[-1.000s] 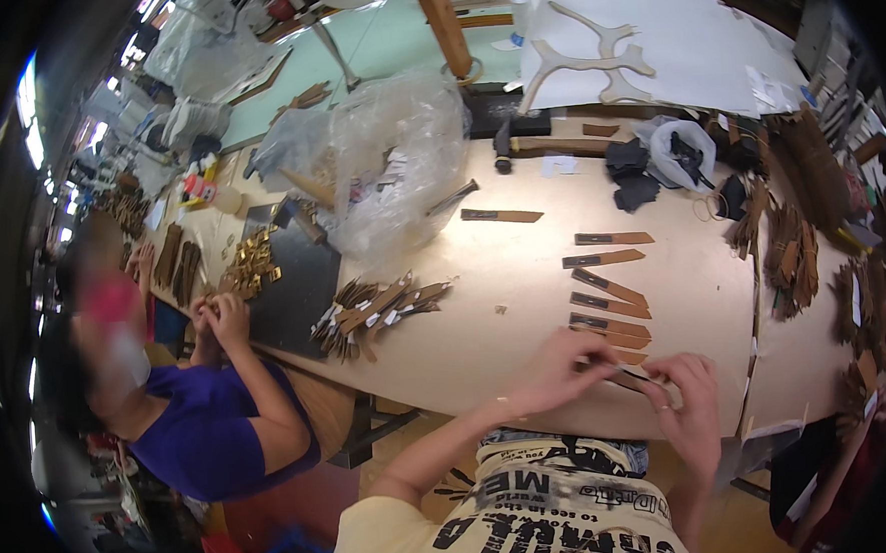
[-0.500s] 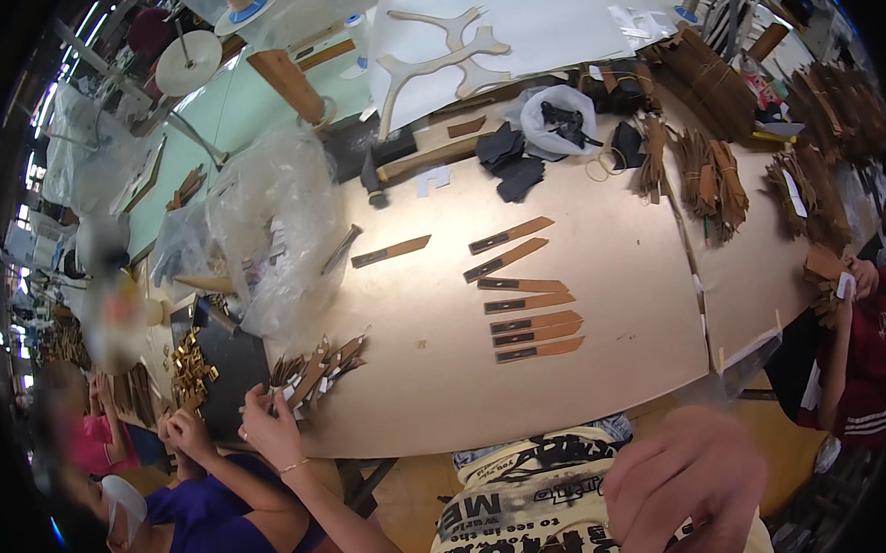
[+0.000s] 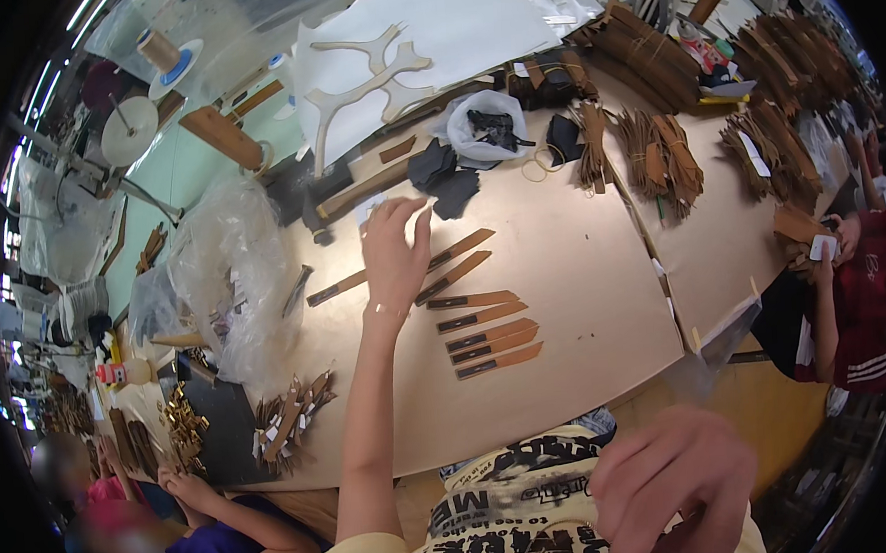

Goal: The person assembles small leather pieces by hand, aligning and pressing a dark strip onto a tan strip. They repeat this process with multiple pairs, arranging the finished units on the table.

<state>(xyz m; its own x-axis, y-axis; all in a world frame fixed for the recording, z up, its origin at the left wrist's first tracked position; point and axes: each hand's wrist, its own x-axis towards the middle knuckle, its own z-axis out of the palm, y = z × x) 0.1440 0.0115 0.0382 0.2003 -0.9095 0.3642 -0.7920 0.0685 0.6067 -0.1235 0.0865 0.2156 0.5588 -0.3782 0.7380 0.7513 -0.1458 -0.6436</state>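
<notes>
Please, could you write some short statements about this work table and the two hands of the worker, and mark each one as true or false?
1. The left hand is over the table. True.
2. The right hand is pressing down the row of brown strips. False: the right hand is apart from the strips and shows in front of the printed shirt.
3. The white plastic bag has black pieces in it. True.
4. The hammer stands upright on the white paper. False: the hammer lies on the table.
</notes>
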